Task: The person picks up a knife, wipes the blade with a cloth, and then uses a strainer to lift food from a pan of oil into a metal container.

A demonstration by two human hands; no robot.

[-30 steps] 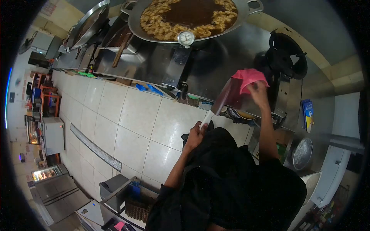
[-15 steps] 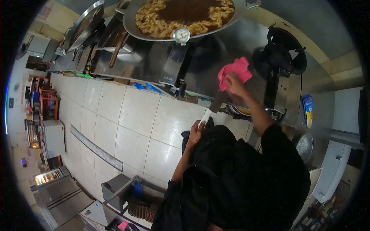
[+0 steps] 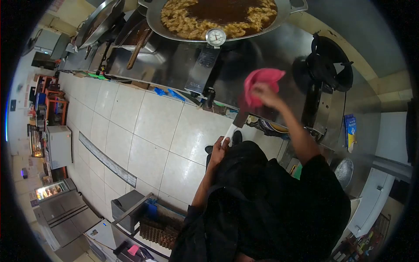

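My left hand [image 3: 219, 151] is wrapped round the white handle of a dark-bladed knife [image 3: 229, 132], low in front of my body. The blade points up toward the counter edge, and its far end lies at a pink cloth [image 3: 266, 81]. My right hand [image 3: 265, 94] grips the cloth, slightly blurred, over the steel counter's front part. Folds of cloth hide the blade's tip.
A large pan [image 3: 152, 22] of frying food in dark oil, with a dial thermometer [image 3: 215, 37], stands on the steel counter [image 3: 174, 61]. A black burner [image 3: 327, 65] is at right. A blue-yellow packet [image 3: 350, 129] lies beyond. Below is tiled floor [image 3: 148, 131].
The cloth has changed shape and spreads out more above my right hand. My left hand still holds the knife, and the whole view has shifted slightly.
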